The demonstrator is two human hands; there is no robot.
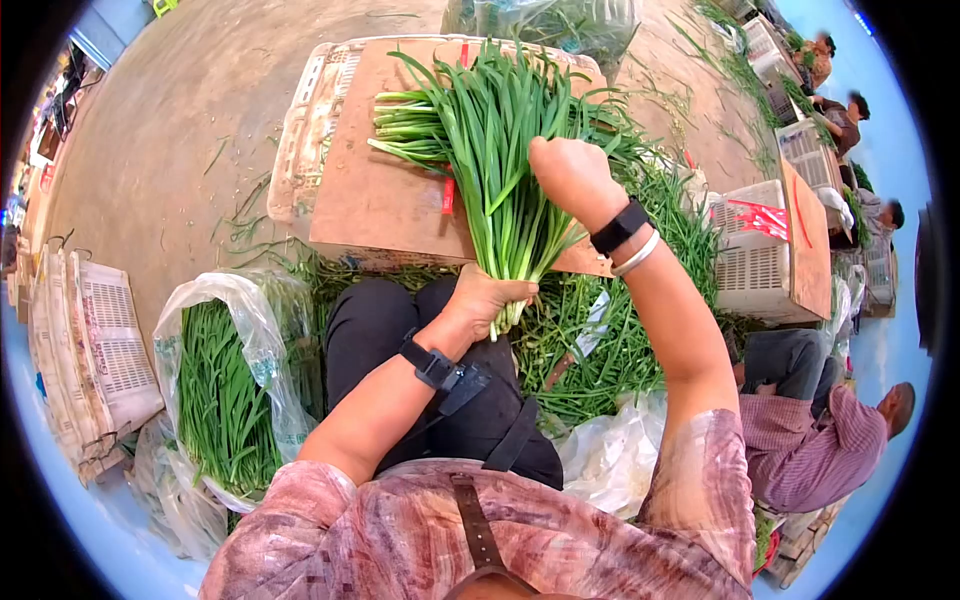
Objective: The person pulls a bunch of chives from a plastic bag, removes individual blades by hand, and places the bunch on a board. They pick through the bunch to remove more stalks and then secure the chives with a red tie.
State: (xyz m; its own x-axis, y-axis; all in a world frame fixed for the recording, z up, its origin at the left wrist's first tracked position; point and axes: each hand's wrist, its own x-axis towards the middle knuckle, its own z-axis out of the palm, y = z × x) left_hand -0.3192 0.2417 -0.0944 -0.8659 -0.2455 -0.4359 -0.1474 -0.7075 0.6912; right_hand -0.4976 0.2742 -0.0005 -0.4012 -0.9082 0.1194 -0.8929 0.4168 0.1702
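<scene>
My left hand (487,299) is wrapped round the pale stem ends of a bunch of garlic chives (505,170), held upright with its long green leaves fanned away from me. My right hand (577,178) is closed in a fist against the right side of the leaves; whatever its fingers grip is hidden. Behind the bunch, more garlic chives (412,125) lie on a brown board (365,205) with their white ends pointing left. A knife (594,322) rests on loose greens to the right of my knees.
The board sits on a plastic crate (293,165). At left stands an open clear bag of chives (222,400), near stacked crates (115,330). Loose leaves (625,340) heap at right beside a white crate (750,255). Several people sit along the right, one in a checked shirt (810,450).
</scene>
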